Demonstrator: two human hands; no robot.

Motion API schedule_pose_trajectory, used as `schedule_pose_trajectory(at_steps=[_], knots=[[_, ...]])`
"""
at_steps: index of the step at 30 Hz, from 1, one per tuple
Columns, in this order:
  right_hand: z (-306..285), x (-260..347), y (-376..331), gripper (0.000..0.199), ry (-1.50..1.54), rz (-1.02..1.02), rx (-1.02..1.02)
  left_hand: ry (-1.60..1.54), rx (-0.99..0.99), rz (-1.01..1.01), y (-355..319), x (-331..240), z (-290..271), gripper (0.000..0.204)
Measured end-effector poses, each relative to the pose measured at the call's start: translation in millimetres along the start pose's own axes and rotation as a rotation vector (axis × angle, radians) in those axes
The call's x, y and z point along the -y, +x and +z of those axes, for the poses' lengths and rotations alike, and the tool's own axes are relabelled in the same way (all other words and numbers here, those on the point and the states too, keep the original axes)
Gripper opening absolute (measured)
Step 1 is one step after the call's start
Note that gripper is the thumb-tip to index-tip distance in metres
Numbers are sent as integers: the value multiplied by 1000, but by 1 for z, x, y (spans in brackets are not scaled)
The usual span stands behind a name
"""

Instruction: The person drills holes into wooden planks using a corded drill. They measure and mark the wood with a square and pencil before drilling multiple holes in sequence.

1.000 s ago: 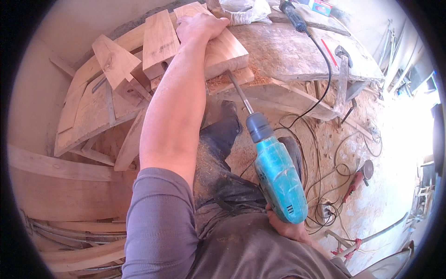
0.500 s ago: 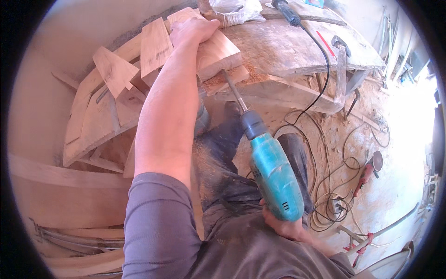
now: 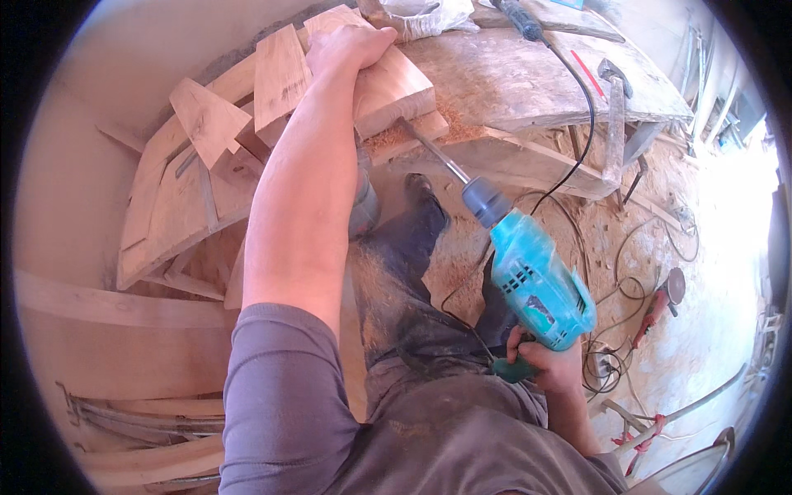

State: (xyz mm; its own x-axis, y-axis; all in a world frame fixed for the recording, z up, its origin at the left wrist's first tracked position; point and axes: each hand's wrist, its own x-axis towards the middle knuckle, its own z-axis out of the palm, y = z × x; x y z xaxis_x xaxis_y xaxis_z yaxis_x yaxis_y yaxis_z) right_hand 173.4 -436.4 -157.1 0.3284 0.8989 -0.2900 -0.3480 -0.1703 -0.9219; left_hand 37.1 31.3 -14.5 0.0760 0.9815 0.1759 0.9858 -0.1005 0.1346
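Note:
My left hand (image 3: 351, 48) grips the far part of a thick wooden block (image 3: 392, 91) on the workbench, my arm stretched out over it. In my right hand (image 3: 549, 363) is the handle of a teal power drill (image 3: 540, 280), held low near my waist. Its long bit (image 3: 441, 157) slants up and to the left, the tip at the near end face of the block. Whether the tip is in the wood or just touching it, I cannot tell. Under the block lies another piece of wood (image 3: 431, 125), with shavings beside it.
More cut boards (image 3: 280, 74) lie left of the block. A hammer (image 3: 613, 124), a red pencil (image 3: 589, 76), a corded black-handled tool (image 3: 520, 18) and a white plastic bag (image 3: 429, 21) rest on the workbench (image 3: 495, 78). Cables and a red angle grinder (image 3: 657, 307) lie on the floor.
The drill body has swung to the right and rolled, so its handle and my right hand's grip now show. My left hand stays on the block.

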Motion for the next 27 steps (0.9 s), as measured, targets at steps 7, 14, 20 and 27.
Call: schedule_pose_trajectory(at_steps=[7, 14, 20, 27], knots=[[-14, 15, 5, 37, -59, -14, 30, -10, 20, -13, -8, 0, -5, 70], [-4, 21, -6, 39, -216, -70, 30, -54, 22, -33, -16, -1, -10, 69], [13, 28, -20, 24, -327, -120, 28, -92, -46, -32, -18, -1, -7, 71], [30, 12, -35, 14, -441, -165, -35, -86, -42, -43, -17, 0, -7, 70]])
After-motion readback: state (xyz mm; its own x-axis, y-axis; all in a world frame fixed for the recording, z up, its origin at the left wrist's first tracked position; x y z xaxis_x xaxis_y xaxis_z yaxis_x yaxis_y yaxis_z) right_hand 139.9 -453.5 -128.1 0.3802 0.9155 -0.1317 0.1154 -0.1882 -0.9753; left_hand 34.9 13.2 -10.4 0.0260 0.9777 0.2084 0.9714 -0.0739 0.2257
